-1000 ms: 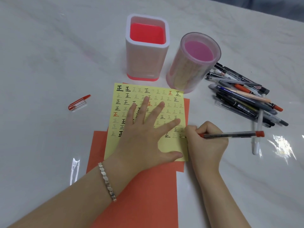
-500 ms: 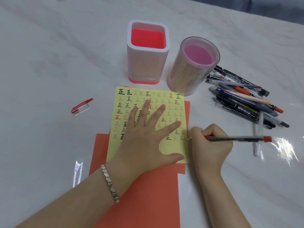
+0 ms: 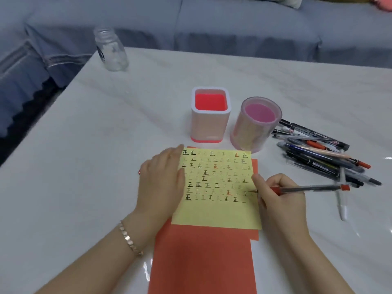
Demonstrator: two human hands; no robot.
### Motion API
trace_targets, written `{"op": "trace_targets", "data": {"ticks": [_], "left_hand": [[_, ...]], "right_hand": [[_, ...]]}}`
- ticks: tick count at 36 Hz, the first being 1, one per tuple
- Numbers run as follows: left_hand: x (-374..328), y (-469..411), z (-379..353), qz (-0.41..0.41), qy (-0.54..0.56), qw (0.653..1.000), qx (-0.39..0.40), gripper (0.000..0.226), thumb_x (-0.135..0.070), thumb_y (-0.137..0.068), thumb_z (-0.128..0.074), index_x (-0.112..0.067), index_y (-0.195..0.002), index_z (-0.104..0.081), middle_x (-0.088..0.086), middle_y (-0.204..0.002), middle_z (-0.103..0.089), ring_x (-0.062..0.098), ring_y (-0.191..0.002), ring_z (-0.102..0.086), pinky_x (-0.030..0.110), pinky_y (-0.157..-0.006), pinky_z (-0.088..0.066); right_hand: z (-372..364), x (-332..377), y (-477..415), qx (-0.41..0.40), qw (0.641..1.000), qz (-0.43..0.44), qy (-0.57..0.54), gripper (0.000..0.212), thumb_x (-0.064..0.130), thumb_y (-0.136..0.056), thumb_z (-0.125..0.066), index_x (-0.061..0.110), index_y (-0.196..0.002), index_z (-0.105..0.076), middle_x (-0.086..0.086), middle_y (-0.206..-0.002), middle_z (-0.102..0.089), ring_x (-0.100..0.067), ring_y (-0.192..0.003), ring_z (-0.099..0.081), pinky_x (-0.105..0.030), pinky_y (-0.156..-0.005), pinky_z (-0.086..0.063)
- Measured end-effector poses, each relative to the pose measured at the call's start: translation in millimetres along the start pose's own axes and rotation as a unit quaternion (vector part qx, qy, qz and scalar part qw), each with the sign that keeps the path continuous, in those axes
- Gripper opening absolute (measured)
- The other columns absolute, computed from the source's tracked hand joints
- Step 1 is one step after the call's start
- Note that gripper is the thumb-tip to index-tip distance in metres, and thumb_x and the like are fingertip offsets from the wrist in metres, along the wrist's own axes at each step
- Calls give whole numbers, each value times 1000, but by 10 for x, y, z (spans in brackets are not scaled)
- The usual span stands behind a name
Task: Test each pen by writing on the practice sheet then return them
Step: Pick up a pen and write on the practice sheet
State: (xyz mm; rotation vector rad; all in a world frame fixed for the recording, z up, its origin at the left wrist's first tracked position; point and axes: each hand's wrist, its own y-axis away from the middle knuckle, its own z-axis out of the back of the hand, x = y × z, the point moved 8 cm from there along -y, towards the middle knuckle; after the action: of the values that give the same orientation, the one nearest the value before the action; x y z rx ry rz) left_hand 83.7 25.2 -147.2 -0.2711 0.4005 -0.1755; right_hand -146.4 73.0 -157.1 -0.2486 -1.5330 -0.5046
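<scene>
The yellow practice sheet (image 3: 216, 213), with rows of written characters, lies on an orange paper (image 3: 203, 262). My left hand (image 3: 163, 177) lies flat across the sheet's left edge, holding nothing. My right hand (image 3: 280, 200) grips a red pen (image 3: 307, 189), its tip touching the sheet near the right edge. Behind the sheet stand a square pen holder (image 3: 210, 115) with a red inside and a round pink holder (image 3: 256, 124); no pens show in either. A pile of pens (image 3: 322, 158) lies on the table to the right.
A white pen (image 3: 341, 200) lies beside the pile, close to my right hand. A small red piece (image 3: 139, 172) peeks out at my left hand's edge. A clear glass bottle (image 3: 111, 49) stands at the table's far left corner. A grey sofa (image 3: 233, 28) runs behind the table.
My left hand slid from the middle of the sheet to its left edge, uncovering the characters. The view tilted up. My right hand still holds the red pen at the right edge.
</scene>
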Motion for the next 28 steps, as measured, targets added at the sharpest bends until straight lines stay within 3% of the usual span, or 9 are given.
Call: {"op": "trace_targets", "data": {"ticks": [2,5,9,12,14,16,20,24,28], "left_hand": [[315,0,78,56,-55,997,6,40,-13,-83,-60,-7,-121,-57,15,-111,-60,36,-96,-56,44,-79,-42],[656,57,91,132,-57,988,57,23,-18,-87,-60,-7,-108,-63,14,-108,-57,35,-96,-48,41,-79,-38],[686,79,115,122,-18,991,59,16,-21,-92,-54,-8,-95,-61,6,-99,-56,26,-94,-47,36,-76,-41],[555,119,149,141,85,985,49,12,-26,-96,-47,-20,-91,-56,-8,-89,-56,14,-87,-52,28,-68,-39],[372,135,131,170,223,958,57,12,-23,-96,-46,-23,-87,-55,-11,-83,-60,5,-77,-56,19,-64,-41],[135,148,102,203,364,907,61,15,-14,-95,-48,-21,-86,-57,-7,-78,-62,2,-65,-56,11,-59,-43],[-306,184,128,211,491,843,63,16,-2,-90,-55,-17,-86,-60,-1,-74,-61,-1,-54,-53,11,-56,-45],[-625,231,163,170,547,814,94,16,-1,-86,-59,-16,-87,-63,-12,-65,-61,1,-59,-55,13,-61,-45],[-780,254,217,140,551,816,106,19,-2,-85,-60,-21,-86,-64,-16,-71,-64,2,-65,-58,14,-64,-46]], "right_hand": [[-23,67,19,20,999,24,21,36,9,-80,-69,6,-56,-42,2,-40,-40,-5,-37,-35,-12,-38,-29],[-75,123,34,45,996,45,56,36,11,-79,-70,8,-55,-43,6,-38,-45,-3,-38,-39,-12,-41,-32],[-126,122,58,68,994,52,66,36,14,-78,-71,10,-54,-45,4,-40,-49,-6,-41,-44,-15,-45,-36],[-162,157,108,85,994,48,54,29,16,-82,-65,8,-59,-50,1,-44,-54,-5,-43,-47,-15,-46,-38],[-200,227,171,105,993,45,42,27,22,-89,-58,8,-66,-57,0,-54,-65,-7,-49,-55,-17,-49,-42],[-243,326,251,129,991,42,9,35,40,-90,-49,10,-76,-63,-2,-68,-73,-13,-62,-66,-20,-55,-49],[-204,516,342,127,989,18,-71,60,63,-80,-41,11,-72,-69,-13,-69,-72,-21,-67,-70,-19,-58,-51],[-51,648,356,90,992,36,-84,54,49,-83,-35,17,-62,-73,-16,-57,-67,-18,-53,-64,-19,-56,-51],[44,699,371,81,993,52,-75,49,43,-81,-37,19,-59,-73,-16,-54,-66,-18,-50,-63,-19,-56,-51]]}}
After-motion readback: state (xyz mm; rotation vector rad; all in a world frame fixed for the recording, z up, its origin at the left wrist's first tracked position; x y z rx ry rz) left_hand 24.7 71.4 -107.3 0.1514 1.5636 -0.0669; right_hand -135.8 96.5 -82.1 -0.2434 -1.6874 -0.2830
